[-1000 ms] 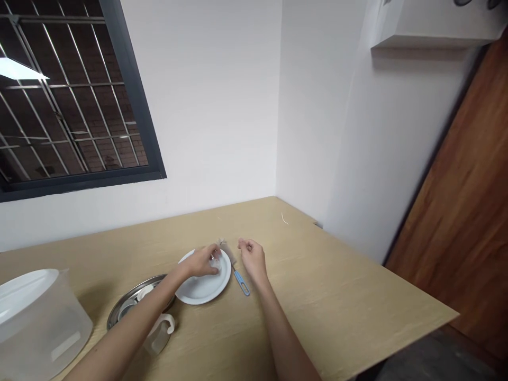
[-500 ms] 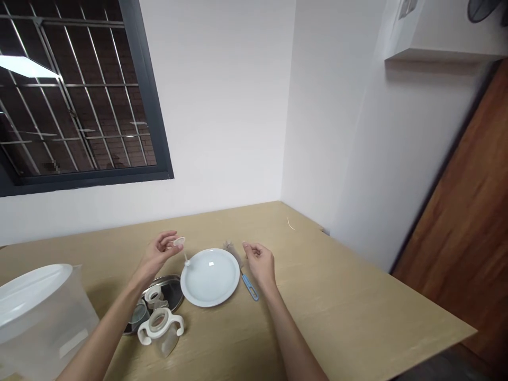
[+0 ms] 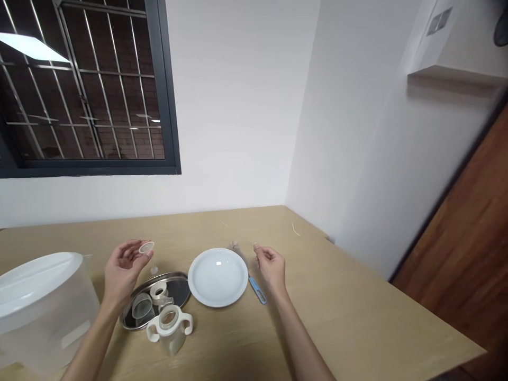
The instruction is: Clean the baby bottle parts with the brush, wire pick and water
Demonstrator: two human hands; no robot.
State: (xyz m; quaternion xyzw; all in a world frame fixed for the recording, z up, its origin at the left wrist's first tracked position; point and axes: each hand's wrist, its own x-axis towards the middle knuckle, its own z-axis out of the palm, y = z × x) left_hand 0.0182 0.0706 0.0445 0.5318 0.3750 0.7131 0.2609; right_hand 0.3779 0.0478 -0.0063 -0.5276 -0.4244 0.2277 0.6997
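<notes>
My left hand (image 3: 122, 266) pinches the rim of a translucent round disc (image 3: 146, 247). Below it a thin straw ends in a small whitish weight (image 3: 154, 270), over or just behind the back rim of a steel tray (image 3: 180, 276). On that tray are a clear cup-like cap (image 3: 142, 307), a white ring (image 3: 159, 289) and a clear piece (image 3: 165, 302). A baby bottle with a white two-handled collar (image 3: 170, 324) stands in front. My right hand (image 3: 270, 265) is closed, thumb against forefinger, right of a white plate (image 3: 217, 278); a tiny pale bit at its fingertips is too small to name.
A brush with a blue handle (image 3: 257, 290) lies partly behind the plate's right side. At the left stands a large translucent lidded container (image 3: 43, 307). A thin pale strand (image 3: 296, 229) lies near the table's (image 3: 357, 307) back right corner.
My left hand has moved left with the disc and straw, from beside the plate's rim toward the tray. My right hand stays closed by the plate. The camera view has shifted slightly.
</notes>
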